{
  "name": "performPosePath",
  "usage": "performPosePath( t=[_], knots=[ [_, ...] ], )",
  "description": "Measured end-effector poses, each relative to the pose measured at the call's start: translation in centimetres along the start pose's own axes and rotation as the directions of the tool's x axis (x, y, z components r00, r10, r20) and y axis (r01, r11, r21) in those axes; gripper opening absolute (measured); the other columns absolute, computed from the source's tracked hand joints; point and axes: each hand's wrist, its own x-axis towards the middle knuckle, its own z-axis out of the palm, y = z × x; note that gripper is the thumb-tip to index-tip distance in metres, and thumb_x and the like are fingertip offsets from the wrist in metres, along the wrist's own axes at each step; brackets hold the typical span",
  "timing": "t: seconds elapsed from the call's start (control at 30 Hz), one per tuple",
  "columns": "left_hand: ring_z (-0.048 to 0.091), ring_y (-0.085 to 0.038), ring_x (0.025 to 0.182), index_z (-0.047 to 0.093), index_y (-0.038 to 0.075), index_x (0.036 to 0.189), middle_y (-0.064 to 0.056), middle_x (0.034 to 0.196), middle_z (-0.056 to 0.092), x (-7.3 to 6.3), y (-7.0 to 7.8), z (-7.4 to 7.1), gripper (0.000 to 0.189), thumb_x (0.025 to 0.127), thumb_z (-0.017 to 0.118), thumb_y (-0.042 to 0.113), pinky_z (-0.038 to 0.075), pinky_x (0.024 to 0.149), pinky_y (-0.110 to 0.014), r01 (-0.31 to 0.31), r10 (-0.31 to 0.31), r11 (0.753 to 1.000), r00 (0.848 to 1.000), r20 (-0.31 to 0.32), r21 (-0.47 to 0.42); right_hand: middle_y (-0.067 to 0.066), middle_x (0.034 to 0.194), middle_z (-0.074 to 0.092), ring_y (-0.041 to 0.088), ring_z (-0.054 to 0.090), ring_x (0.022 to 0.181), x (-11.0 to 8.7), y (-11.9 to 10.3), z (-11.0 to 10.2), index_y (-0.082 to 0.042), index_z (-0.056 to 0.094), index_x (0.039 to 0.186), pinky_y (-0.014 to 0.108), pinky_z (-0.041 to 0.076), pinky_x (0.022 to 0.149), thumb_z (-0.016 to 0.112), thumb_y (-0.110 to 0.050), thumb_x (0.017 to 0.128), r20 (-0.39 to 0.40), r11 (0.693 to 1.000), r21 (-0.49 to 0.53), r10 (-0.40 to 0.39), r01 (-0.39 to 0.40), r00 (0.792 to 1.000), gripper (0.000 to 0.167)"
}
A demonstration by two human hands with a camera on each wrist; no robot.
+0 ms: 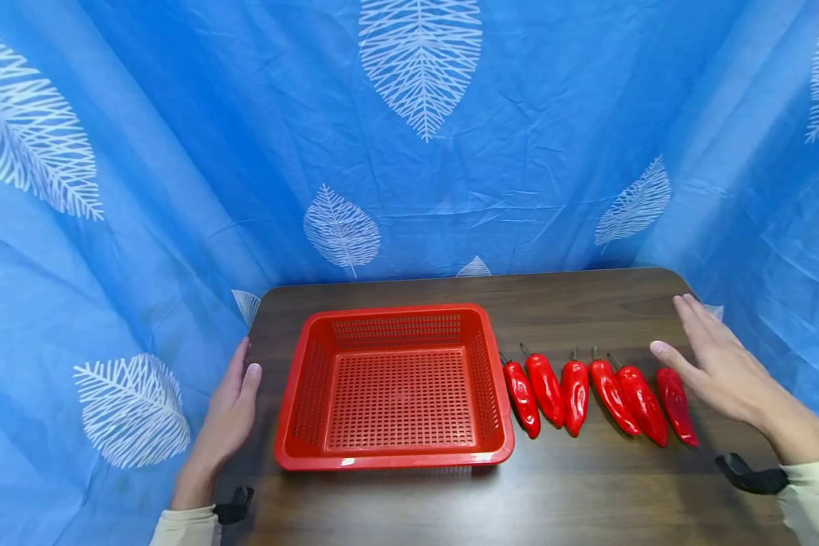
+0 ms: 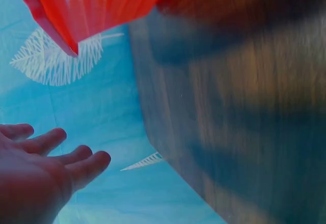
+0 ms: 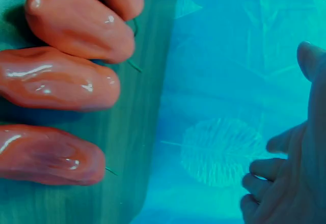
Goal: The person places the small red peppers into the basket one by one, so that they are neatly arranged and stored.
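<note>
A red plastic basket (image 1: 399, 460) with meshed walls sits on the wooden table, and nothing lies in it. To its right several glossy red peppers (image 1: 575, 398) with thin green stems lie side by side in a row. My left hand (image 1: 227, 413) hovers left of the basket, fingers extended and holding nothing; the left wrist view shows that hand (image 2: 48, 168) with its fingers spread. Beyond the right end of the row is my right hand (image 1: 726, 371), fingers straight and thumb apart, near the rightmost pepper (image 1: 676, 406). The right wrist view shows three peppers up close (image 3: 61, 79) and part of another.
The brown table (image 1: 587, 500) has rounded far corners. Blue curtain cloth (image 1: 519, 152) printed with white leaves hangs behind it and at both sides. Black straps (image 1: 751, 476) are worn at both wrists, below light sleeves.
</note>
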Motion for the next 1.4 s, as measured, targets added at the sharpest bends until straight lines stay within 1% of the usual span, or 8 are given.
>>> performPosePath(
  t=[0.23,0.43,0.73,0.9,1.03,1.1,1.27,1.4],
  knots=[
    [0.024,-0.056,0.162,0.007,0.013,0.178,-0.028,0.179,0.022,-1.7,0.4,1.4,0.072,0.118,0.039,0.036,0.027,0.122,-0.081,0.029,-0.025,0.99,0.999,0.026,-0.138,0.031,0.181,0.005,0.057,0.006,0.166,-0.8,0.2,-0.9,-0.003,0.004,0.176,0.03,-0.016,0.133,0.053,-0.034,0.114,0.072,0.997,0.071,0.005,-0.01,0.997,0.085],
    [0.02,-0.057,0.164,-0.003,0.017,0.178,-0.027,0.181,0.016,-1.9,-0.2,3.0,0.076,0.118,0.04,0.037,0.028,0.123,-0.071,0.041,-0.023,0.982,0.995,0.102,-0.186,0.035,0.179,0.006,0.065,0.01,0.161,-1.0,0.5,-1.2,-0.005,0.002,0.176,0.071,-0.005,0.132,0.049,-0.036,0.116,0.118,0.99,0.119,0.065,-0.079,0.991,0.082],
    [0.024,-0.057,0.163,-0.005,0.022,0.178,-0.024,0.182,0.013,-2.6,-0.7,4.8,0.077,0.118,0.043,0.034,0.041,0.117,-0.067,0.105,-0.047,0.948,0.98,0.193,-0.3,0.039,0.174,0.019,0.059,0.011,0.163,-2.2,1.6,-1.4,-0.007,0.009,0.176,0.017,-0.011,0.125,0.043,-0.031,0.118,0.124,0.986,0.134,0.084,-0.101,0.989,0.072],
    [0.028,-0.053,0.163,-0.006,0.025,0.178,-0.023,0.182,0.014,-2.8,-0.8,5.4,0.077,0.118,0.043,0.034,0.045,0.119,-0.068,0.138,-0.07,0.935,0.974,0.214,-0.326,0.042,0.17,0.028,0.052,0.022,0.162,-2.5,2.3,-2.0,-0.003,0.012,0.175,-0.006,0.011,0.104,0.043,-0.035,0.119,0.173,0.98,0.132,0.128,-0.152,0.976,0.072],
    [0.027,-0.05,0.163,-0.006,0.026,0.177,-0.021,0.183,0.013,-2.9,-0.8,5.4,0.075,0.119,0.041,0.031,0.053,0.115,-0.035,0.16,-0.075,0.917,0.969,0.236,-0.366,0.042,0.166,0.037,-0.012,0.029,0.154,-2.9,3.2,-2.4,-0.001,0.019,0.174,-0.006,0.026,0.082,0.043,-0.036,0.119,0.197,0.976,0.138,0.141,-0.17,0.97,0.07],
    [0.027,-0.049,0.162,-0.006,0.026,0.178,-0.021,0.183,0.011,-3.0,-0.9,5.4,0.075,0.119,0.041,0.028,0.051,0.107,-0.021,0.177,-0.08,0.9,0.965,0.249,-0.398,0.042,0.165,0.038,-0.028,0.026,0.135,-3.2,3.7,-2.5,-0.001,0.022,0.173,-0.004,0.026,0.081,0.043,-0.035,0.119,0.201,0.974,0.144,0.147,-0.177,0.969,0.067],
    [0.025,-0.047,0.16,-0.005,0.025,0.178,-0.017,0.184,0.003,-3.0,-1.0,5.6,0.076,0.118,0.042,0.02,0.054,0.099,-0.017,0.194,-0.065,0.849,0.961,0.268,-0.491,0.045,0.16,0.041,-0.013,0.044,0.14,-3.2,4.6,-2.8,0.006,0.029,0.169,0.0,0.03,0.076,0.045,-0.035,0.119,0.215,0.966,0.145,0.179,-0.213,0.96,0.067],
    [0.019,-0.045,0.162,-0.004,0.024,0.178,-0.014,0.185,-0.001,-3.0,-1.0,5.8,0.075,0.118,0.04,0.017,0.053,0.101,-0.016,0.204,-0.06,0.824,0.959,0.276,-0.529,0.048,0.152,0.047,-0.037,0.03,0.099,-3.4,5.3,-2.7,0.013,0.039,0.161,0.001,0.034,0.071,0.052,-0.035,0.117,0.194,0.967,0.136,0.189,-0.217,0.963,0.067]
  ],
)
